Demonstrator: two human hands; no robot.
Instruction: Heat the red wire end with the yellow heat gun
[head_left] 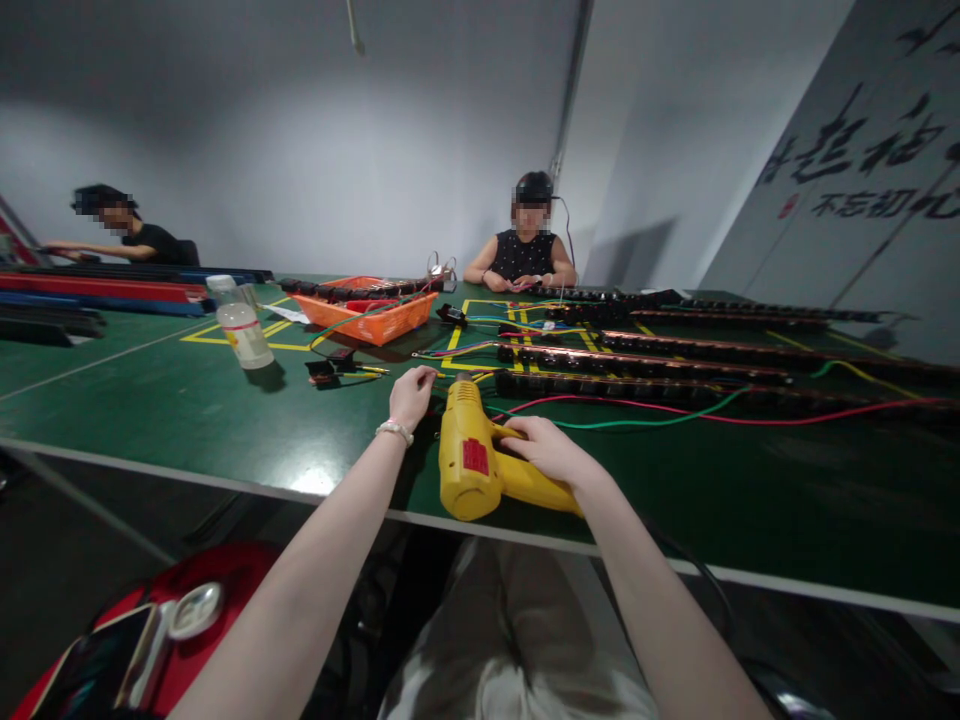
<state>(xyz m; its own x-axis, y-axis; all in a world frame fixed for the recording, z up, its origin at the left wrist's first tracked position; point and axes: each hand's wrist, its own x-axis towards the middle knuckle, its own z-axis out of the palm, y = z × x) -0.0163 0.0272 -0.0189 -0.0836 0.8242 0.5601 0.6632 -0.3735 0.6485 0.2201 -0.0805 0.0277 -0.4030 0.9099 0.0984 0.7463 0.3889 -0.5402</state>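
My right hand (551,452) grips the handle of a yellow heat gun (471,455), whose nozzle points away from me toward the wire ends. My left hand (412,394), with a bracelet at the wrist, is closed in a pinch on thin wires (442,375) just in front of the nozzle. Red and green wires (637,412) run off to the right along long black strips (645,365) lying on the green table (150,400).
A clear plastic bottle (241,325) stands at the left, an orange tray (371,308) behind it. Small black parts (330,368) lie near the tray. One person sits across the table, another at the far left. A red bag (187,620) sits below the table edge.
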